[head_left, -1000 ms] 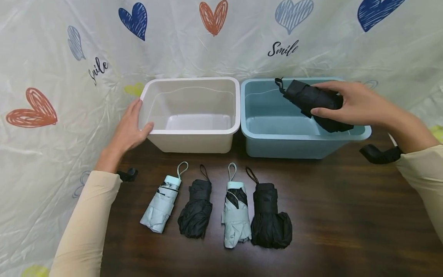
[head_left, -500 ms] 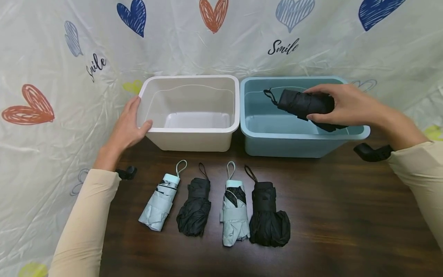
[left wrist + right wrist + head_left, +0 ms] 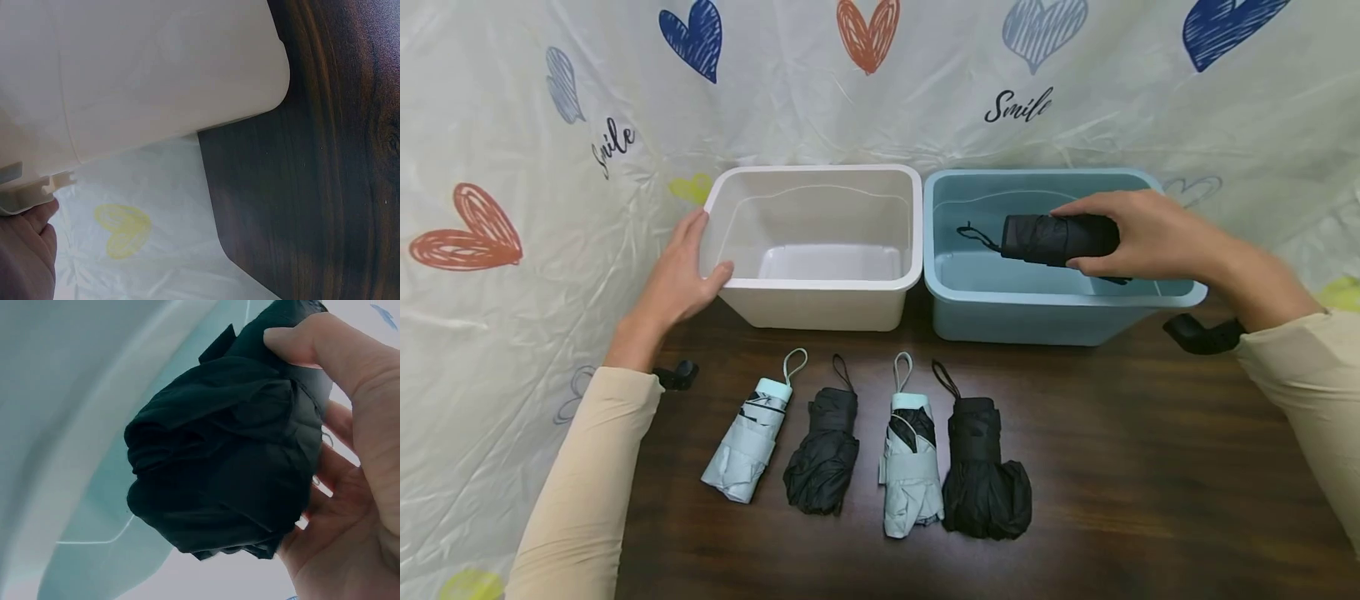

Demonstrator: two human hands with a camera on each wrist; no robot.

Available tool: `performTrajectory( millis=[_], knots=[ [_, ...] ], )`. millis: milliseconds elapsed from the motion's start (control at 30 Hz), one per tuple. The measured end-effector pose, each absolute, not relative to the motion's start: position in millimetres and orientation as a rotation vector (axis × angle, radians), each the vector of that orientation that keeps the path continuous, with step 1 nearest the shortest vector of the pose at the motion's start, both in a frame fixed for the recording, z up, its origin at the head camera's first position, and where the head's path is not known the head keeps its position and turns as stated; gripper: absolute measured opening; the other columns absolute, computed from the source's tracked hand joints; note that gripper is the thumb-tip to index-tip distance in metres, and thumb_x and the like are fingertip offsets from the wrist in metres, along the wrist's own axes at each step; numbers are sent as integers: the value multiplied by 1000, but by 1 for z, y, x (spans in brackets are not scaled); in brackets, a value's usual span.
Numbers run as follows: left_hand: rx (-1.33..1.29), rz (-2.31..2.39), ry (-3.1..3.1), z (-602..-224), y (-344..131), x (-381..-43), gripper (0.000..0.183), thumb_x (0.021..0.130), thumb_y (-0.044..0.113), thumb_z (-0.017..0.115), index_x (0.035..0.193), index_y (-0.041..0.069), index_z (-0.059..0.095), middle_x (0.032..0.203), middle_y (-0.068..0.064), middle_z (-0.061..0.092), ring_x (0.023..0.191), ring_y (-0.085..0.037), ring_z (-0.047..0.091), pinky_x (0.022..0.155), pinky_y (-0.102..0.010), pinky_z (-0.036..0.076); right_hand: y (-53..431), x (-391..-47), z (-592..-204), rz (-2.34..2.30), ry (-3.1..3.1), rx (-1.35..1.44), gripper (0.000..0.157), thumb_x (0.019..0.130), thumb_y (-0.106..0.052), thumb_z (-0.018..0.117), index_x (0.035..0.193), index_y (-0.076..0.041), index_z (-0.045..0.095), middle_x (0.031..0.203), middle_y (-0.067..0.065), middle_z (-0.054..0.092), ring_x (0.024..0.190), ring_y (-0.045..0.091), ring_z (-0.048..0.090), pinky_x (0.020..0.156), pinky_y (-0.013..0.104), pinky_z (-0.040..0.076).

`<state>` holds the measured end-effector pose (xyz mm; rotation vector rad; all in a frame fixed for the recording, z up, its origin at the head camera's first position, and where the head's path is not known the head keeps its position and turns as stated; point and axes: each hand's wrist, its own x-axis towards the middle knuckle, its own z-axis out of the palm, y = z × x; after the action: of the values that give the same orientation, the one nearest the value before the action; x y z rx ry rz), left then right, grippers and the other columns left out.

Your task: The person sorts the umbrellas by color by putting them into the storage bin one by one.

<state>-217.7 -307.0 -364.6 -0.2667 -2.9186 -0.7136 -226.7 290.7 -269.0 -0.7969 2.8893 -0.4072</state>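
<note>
In the head view my right hand [image 3: 1142,237] grips a folded black umbrella [image 3: 1030,237] inside the mouth of the blue bin [image 3: 1015,296]. The umbrella lies nearly level, its wrist loop pointing left. The right wrist view shows its bunched black fabric [image 3: 212,456] between thumb and fingers, beside the bin's wall. My left hand [image 3: 673,271] rests on the front left corner of the white bin [image 3: 820,308], thumb at the front rim and fingers along the side. In the left wrist view part of that hand [image 3: 28,250] shows below the rim.
On the dark wooden table [image 3: 1150,467], in front of the bins, lie a pale blue umbrella [image 3: 748,442], a black umbrella [image 3: 823,454], a pale green umbrella [image 3: 912,467] and another black umbrella [image 3: 985,467]. A heart-printed sheet [image 3: 925,92] covers the area behind.
My right hand has moved slightly left and lowered the black umbrella further into the blue bin, turning it from slanted to nearly level. The left hand has stayed at the white bin.
</note>
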Motion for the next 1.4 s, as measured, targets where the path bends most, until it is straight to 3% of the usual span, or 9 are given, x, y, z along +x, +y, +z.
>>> performTrajectory(
  millis=[133,233,433,533,633,867,967,1133,1400],
  knots=[
    [-259,-723,-2923,-364,-307,-217,91,97,39,58,169,1,16,177,-20,18,159,-48,28,127,-68,26,290,-228,-264,-446,2899,-890,62,90,-13,83,147,-7,60,146,26,60,106,40,66,88,52,57],
    [-257,-724,-2917,-365,-307,-218,91,96,39,58,168,1,17,176,-20,18,159,-48,28,127,-67,26,289,-226,-258,-475,2923,-919,62,91,-13,82,148,-6,59,153,28,54,137,51,52,103,74,45],
    [-245,-719,-2915,-366,-305,-217,90,96,39,58,168,1,18,176,-20,19,158,-48,28,127,-67,26,287,-215,-251,-479,2959,-894,61,94,-23,80,150,-10,58,154,27,53,134,52,54,103,76,43],
    [-246,-726,-2917,-366,-304,-216,90,97,39,58,168,2,18,176,-19,19,159,-48,28,128,-67,25,287,-203,-252,-481,2981,-892,59,95,-24,79,149,-12,59,153,24,55,101,37,72,97,72,47],
    [-248,-735,-2920,-366,-303,-215,90,97,39,58,168,1,18,176,-19,19,158,-47,29,127,-67,26,285,-190,-254,-460,3019,-920,57,95,-25,79,148,-14,61,151,21,59,56,17,61,84,59,53],
    [-252,-752,-2914,-365,-304,-216,91,96,36,59,168,1,18,175,-22,20,157,-48,29,126,-68,27,281,-165,-261,-604,3075,-974,56,92,-22,81,146,-14,64,137,15,66,91,24,67,69,38,51],
    [-258,-744,-2912,-365,-305,-217,91,96,37,59,168,1,18,175,-21,20,157,-48,29,126,-68,27,279,-153,-265,-669,3115,-938,53,93,-20,81,144,-17,66,131,9,68,91,5,61,60,25,41],
    [-250,-745,-2924,-367,-306,-215,91,96,37,59,168,1,17,176,-22,18,159,-49,27,127,-67,25,275,-134,-278,-786,3132,-859,51,91,-16,82,140,-19,69,126,4,69,103,-20,47,63,12,43],
    [-252,-749,-2905,-367,-306,-217,90,96,37,59,169,3,19,175,-21,20,158,-48,29,127,-67,26,268,-109,-299,-839,3144,-724,49,88,-17,85,136,-20,71,119,1,70,94,12,64,69,6,45]
  ],
)
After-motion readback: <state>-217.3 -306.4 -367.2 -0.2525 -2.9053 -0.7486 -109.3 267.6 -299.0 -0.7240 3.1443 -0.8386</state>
